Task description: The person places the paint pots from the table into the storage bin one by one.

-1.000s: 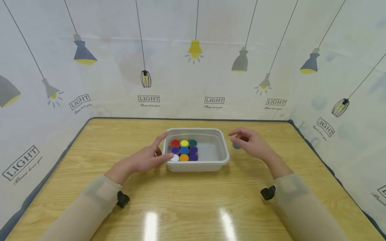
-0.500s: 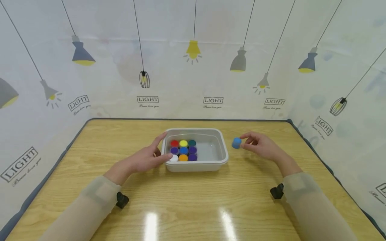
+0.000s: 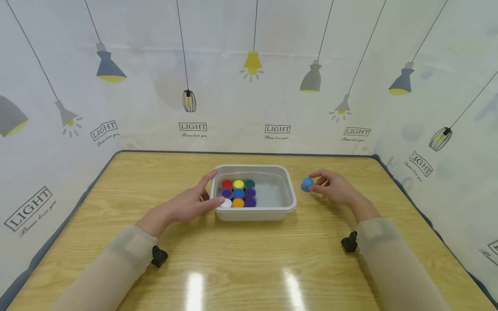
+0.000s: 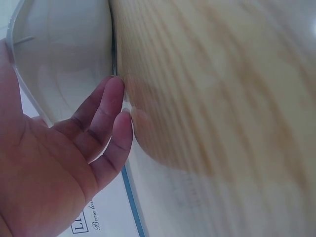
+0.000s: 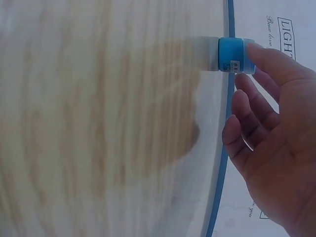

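Observation:
My right hand (image 3: 336,186) pinches a small blue paint jar (image 3: 307,184) between thumb and index finger, right of the tub. In the right wrist view, the jar (image 5: 230,55) carries a small label and stands upright, its base at the tabletop. The fingertips are at its upper end, and the other fingers curl loosely below. My left hand (image 3: 190,204) touches the left end of a white plastic tub (image 3: 253,215), its thumb over the near rim and index finger at the far corner. In the left wrist view, the other fingers (image 4: 112,101) hang relaxed beside the tub's outer wall.
Small jars with red (image 3: 227,184), yellow (image 3: 238,184), green, blue, purple, orange (image 3: 238,202) and white tops fill the tub's left side in rows. The wooden table (image 3: 249,255) meets a lamp-printed backdrop (image 3: 218,65) along its back and sides.
My right hand has drawn slightly right, uncovering the blue jar it holds, which was mostly hidden under the fingers before. My left hand and the tub stay put.

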`<state>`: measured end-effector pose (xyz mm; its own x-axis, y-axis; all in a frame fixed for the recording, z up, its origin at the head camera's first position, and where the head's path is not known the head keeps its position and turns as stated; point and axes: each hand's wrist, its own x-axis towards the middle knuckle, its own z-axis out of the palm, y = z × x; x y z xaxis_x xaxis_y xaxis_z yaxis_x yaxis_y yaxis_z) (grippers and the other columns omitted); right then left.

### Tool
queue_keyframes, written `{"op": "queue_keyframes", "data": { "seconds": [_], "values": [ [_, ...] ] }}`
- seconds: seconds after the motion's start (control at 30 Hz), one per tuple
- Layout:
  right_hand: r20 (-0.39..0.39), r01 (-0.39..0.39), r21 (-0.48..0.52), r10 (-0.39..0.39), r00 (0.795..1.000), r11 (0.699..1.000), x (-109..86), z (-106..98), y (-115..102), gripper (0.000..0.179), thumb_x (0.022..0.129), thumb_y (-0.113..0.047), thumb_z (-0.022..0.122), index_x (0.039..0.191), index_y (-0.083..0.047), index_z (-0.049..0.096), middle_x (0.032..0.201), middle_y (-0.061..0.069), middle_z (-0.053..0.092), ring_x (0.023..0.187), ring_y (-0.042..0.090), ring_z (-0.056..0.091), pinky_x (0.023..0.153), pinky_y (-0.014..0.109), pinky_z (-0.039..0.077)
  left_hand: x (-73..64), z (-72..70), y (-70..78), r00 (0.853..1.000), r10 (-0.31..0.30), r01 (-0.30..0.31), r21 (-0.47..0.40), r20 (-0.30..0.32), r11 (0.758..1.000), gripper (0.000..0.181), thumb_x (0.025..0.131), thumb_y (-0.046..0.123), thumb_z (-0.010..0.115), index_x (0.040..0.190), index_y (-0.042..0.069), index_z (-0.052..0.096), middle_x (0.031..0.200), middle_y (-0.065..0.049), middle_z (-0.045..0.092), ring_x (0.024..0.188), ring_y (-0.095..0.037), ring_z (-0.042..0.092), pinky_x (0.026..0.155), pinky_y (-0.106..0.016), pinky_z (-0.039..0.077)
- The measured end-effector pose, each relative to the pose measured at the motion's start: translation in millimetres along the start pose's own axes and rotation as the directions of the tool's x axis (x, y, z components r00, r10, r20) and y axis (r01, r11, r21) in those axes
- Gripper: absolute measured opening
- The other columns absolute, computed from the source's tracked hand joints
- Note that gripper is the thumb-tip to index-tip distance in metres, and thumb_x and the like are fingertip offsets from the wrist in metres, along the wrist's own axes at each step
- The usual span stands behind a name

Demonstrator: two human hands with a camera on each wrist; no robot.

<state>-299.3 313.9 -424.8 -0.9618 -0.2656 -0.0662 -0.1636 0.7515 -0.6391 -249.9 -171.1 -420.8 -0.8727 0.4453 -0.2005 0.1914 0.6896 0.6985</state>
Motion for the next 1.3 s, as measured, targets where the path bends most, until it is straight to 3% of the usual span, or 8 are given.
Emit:
{"op": "queue_keyframes", "data": {
  "seconds": [0.37, 0.6, 0.83, 1.1, 1.3],
  "values": [
    [0.0, -0.028, -0.008, 0.028, 1.0, 1.0, 5.7, 4, 1, 0.045, 0.107, -0.031, 0.074, 0.145, -0.008, 0.064, 0.121, 0.018, 0.068, 0.094, 0.024, 0.063, 0.075, 0.034, 0.055, 0.9, 0.2, -2.0, 1.0, 0.009, -0.009, -0.005, 0.0, 1.0, 0.099, 0.1, 0.078, 0.059, 0.173, 0.053, -0.004, 0.124, -0.011, 0.068, 0.102, -0.026, 0.066, 0.083, -0.037, 0.055],
    [-0.013, -0.04, -0.017, 0.04, 0.999, 0.999, -1.6, 2, -1, 0.046, 0.106, -0.038, 0.075, 0.14, -0.009, 0.066, 0.117, 0.014, 0.068, 0.093, 0.023, 0.061, 0.073, 0.033, 0.054, 1.6, 0.8, -4.1, 1.0, 0.016, -0.016, -0.006, 0.001, 1.0, 0.099, 0.101, 0.078, 0.058, 0.173, 0.052, -0.004, 0.124, -0.011, 0.068, 0.1, -0.025, 0.066, 0.083, -0.038, 0.055],
    [-0.089, 0.021, -0.057, -0.026, 0.996, 0.998, -11.6, -8, -10, 0.046, 0.105, -0.038, 0.076, 0.139, -0.009, 0.066, 0.118, 0.013, 0.071, 0.097, 0.021, 0.062, 0.082, 0.033, 0.051, 1.8, 0.4, -4.4, 1.0, 0.006, -0.006, 0.0, -0.003, 1.0, 0.099, 0.1, 0.079, 0.058, 0.173, 0.053, -0.004, 0.126, -0.011, 0.068, 0.101, -0.026, 0.066, 0.083, -0.038, 0.055],
    [-0.121, 0.069, -0.031, -0.072, 0.99, 0.997, -22.4, -23, -29, 0.041, 0.106, -0.04, 0.076, 0.135, -0.013, 0.068, 0.112, 0.011, 0.071, 0.088, 0.021, 0.06, 0.072, 0.031, 0.051, 0.9, 0.6, -2.0, 1.0, 0.008, -0.008, -0.004, -0.003, 1.0, 0.099, 0.101, 0.078, 0.058, 0.173, 0.052, -0.004, 0.125, -0.011, 0.068, 0.101, -0.026, 0.066, 0.083, -0.038, 0.056],
    [-0.141, 0.104, -0.032, -0.107, 0.984, 0.994, -24.8, -27, -51, 0.04, 0.106, -0.043, 0.075, 0.136, -0.017, 0.069, 0.113, 0.007, 0.067, 0.089, 0.022, 0.058, 0.072, 0.031, 0.05, 1.4, 0.7, -1.6, 1.0, 0.008, -0.008, -0.004, -0.001, 1.0, 0.099, 0.101, 0.078, 0.058, 0.174, 0.051, -0.003, 0.124, -0.011, 0.068, 0.1, -0.025, 0.067, 0.083, -0.037, 0.056]
  ]
}}
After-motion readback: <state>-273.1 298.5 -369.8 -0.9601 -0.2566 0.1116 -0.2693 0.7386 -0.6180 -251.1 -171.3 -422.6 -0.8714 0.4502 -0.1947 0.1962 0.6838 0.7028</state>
